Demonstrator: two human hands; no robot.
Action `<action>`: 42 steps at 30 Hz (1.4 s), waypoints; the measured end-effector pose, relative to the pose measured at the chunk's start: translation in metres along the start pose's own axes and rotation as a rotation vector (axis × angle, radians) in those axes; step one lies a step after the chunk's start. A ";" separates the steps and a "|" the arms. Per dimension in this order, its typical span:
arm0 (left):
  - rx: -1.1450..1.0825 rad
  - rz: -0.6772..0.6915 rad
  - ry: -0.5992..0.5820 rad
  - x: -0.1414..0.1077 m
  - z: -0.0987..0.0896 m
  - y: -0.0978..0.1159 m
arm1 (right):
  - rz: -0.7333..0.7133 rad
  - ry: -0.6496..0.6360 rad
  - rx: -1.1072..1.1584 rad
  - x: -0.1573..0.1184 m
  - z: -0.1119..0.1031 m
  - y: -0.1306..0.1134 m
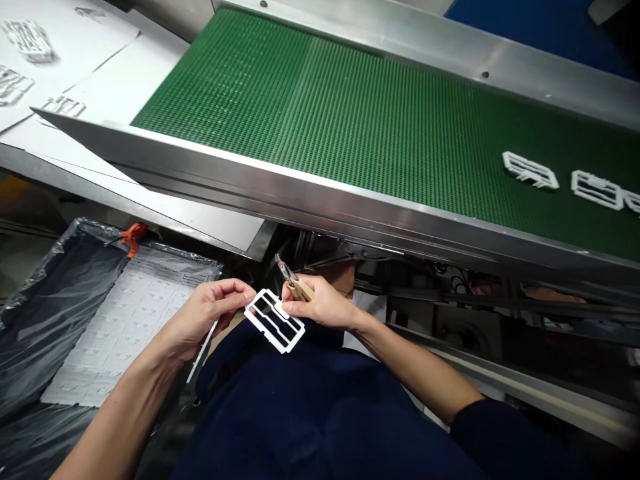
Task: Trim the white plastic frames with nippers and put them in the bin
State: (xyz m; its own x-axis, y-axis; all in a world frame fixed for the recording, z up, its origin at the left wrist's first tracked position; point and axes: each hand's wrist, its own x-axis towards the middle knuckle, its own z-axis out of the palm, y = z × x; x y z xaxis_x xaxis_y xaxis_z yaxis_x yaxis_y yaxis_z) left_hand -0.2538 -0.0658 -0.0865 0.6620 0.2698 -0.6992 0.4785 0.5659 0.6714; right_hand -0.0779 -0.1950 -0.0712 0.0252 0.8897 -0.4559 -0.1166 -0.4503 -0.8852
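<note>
Two hands hold a white cutout frame [275,321] over the lap.
The left hand [207,317] pinches one edge; the right hand [320,303] pinches the other, gripping small pliers [295,283]. Both sit well below a steel rail [320,200] edging a green conveyor belt [320,113].

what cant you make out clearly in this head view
The pliers: the right hand covers most of the handles.
The white die-cut frame: the left hand and right hand cover parts of its edge.
The last white cutout on the green conveyor belt: cut off by the right edge.
The machinery under the belt: too dark to identify.
</note>
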 end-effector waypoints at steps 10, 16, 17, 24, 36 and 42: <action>0.173 0.335 -0.173 -0.005 0.000 0.001 | -0.056 -0.126 0.045 0.001 0.016 0.025; 0.401 0.273 -0.114 -0.024 0.005 0.007 | -0.064 -0.111 -0.457 -0.016 0.005 0.005; 0.446 0.273 -0.096 -0.027 0.005 0.009 | -0.070 -0.109 -0.599 -0.019 0.000 -0.003; 0.650 0.313 -0.074 -0.031 0.011 0.020 | -0.113 -0.235 -1.295 -0.025 -0.018 -0.056; 0.824 0.353 -0.070 -0.031 0.015 0.027 | -0.106 -0.334 -1.480 -0.023 -0.013 -0.084; 0.864 0.353 -0.062 -0.030 0.023 0.035 | -0.146 -0.365 -1.500 -0.022 -0.015 -0.090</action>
State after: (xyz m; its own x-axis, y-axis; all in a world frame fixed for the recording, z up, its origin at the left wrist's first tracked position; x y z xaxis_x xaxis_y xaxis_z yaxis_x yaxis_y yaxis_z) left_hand -0.2438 -0.0720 -0.0368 0.8682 0.2599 -0.4227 0.4906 -0.3225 0.8095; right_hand -0.0528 -0.1751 0.0173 -0.3136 0.8000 -0.5115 0.9380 0.1774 -0.2977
